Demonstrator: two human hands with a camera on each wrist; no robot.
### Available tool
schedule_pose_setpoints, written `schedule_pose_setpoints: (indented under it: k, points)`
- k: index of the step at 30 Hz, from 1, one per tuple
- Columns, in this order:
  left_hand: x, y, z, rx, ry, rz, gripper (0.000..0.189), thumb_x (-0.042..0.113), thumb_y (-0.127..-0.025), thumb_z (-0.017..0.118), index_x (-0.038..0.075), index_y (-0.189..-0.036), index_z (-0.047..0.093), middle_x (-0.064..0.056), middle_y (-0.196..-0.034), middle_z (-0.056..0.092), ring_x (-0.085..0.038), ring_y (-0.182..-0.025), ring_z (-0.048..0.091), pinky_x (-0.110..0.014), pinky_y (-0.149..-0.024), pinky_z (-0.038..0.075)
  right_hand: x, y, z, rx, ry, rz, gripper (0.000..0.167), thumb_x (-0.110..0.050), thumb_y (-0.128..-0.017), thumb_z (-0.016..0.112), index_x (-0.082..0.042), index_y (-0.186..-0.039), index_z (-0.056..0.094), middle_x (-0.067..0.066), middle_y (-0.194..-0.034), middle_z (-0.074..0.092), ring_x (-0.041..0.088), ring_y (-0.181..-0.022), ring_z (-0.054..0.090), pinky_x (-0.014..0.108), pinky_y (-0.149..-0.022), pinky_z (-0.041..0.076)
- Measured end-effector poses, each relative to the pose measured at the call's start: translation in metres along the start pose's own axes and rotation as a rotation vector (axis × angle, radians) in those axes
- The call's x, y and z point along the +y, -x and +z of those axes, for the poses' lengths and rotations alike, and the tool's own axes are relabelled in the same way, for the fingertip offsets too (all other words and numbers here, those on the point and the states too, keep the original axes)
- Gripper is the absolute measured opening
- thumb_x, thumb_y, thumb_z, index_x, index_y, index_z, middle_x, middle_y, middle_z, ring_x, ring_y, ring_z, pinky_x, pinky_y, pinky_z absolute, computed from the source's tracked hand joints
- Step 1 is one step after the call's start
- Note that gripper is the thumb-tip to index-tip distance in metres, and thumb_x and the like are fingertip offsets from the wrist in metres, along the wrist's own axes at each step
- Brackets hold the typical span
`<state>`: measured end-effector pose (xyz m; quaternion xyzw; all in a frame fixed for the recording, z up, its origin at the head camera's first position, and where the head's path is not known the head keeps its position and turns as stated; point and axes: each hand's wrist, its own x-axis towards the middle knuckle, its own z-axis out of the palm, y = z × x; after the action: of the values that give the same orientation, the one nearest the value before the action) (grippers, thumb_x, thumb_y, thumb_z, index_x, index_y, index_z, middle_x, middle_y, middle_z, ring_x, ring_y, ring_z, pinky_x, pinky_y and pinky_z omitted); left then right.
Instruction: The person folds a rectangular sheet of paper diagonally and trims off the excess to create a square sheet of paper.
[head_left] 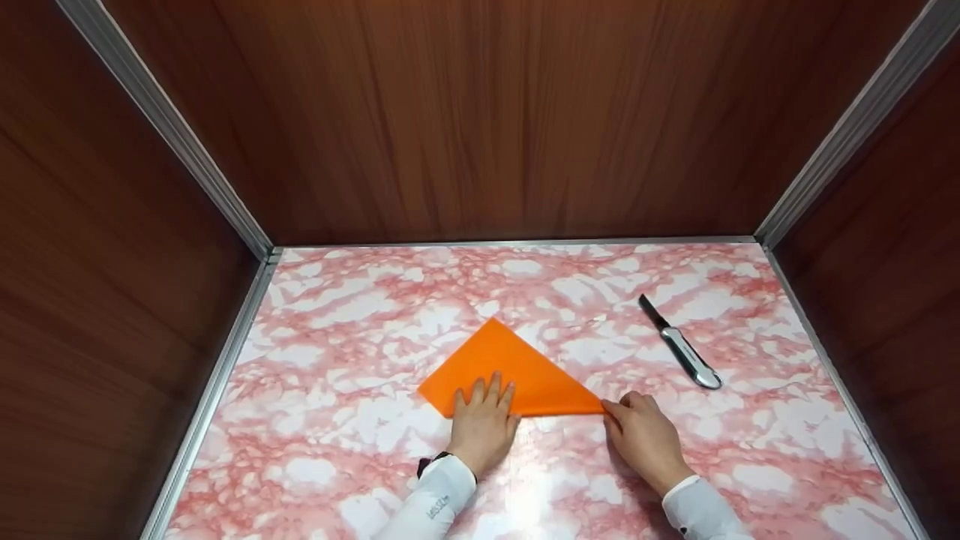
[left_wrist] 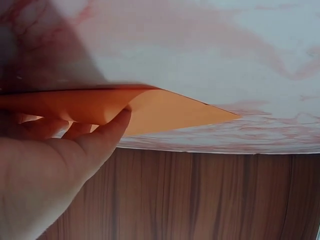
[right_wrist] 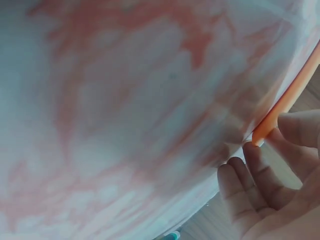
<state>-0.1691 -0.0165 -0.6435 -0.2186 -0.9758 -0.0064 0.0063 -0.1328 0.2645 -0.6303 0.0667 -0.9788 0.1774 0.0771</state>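
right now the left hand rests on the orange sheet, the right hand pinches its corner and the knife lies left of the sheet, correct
Not quite: the head view shows the knife lying right of the orange sheet. The left hand rests on the sheet and the right hand pinches its corner.

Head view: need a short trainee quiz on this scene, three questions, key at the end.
1. True or false: the knife touches the orange sheet.
2. Which corner of the orange sheet does the right grip pinch, as the head view shows it?
A) the top corner
B) the far-left corner
C) the right-hand corner
3. Fill in: the ____ grip rests on the orange sheet with its fingers spread.

Key: 1 false; 2 C; 3 left, as the left grip shows.
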Motion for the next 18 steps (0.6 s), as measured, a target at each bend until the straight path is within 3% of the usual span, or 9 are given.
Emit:
schedule_pose_setpoints:
  k: [8,18]
  points:
    - [0.0001,-0.0003,0.0038,0.048,0.051,0.045,0.053,0.045,-0.107,0.047,0.035,-0.159,0.039,-0.005,-0.164,0.035,-0.036,-0.147,0.035,-0.074,-0.104,0.032,-0.0015,0.0015,0.0010,0.000,0.018,-0.006,0.025,-0.017,-0.092,0.076,-0.009,-0.115,0.079,0.001,-0.089,0.054,0.023,-0.083,0.052,0.040,-0.066,0.048]
    - [-0.0027,0.0012,0.0024,-0.009,0.040,0.061,0.050,0.047,-0.108,0.044,0.037,-0.157,0.044,-0.004,-0.164,0.036,-0.036,-0.148,0.035,-0.073,-0.106,0.029,-0.0017,0.0023,0.0010,0.007,0.011,0.011,0.027,-0.017,-0.092,0.074,-0.008,-0.117,0.079,0.002,-0.091,0.056,0.025,-0.087,0.053,0.043,-0.068,0.050]
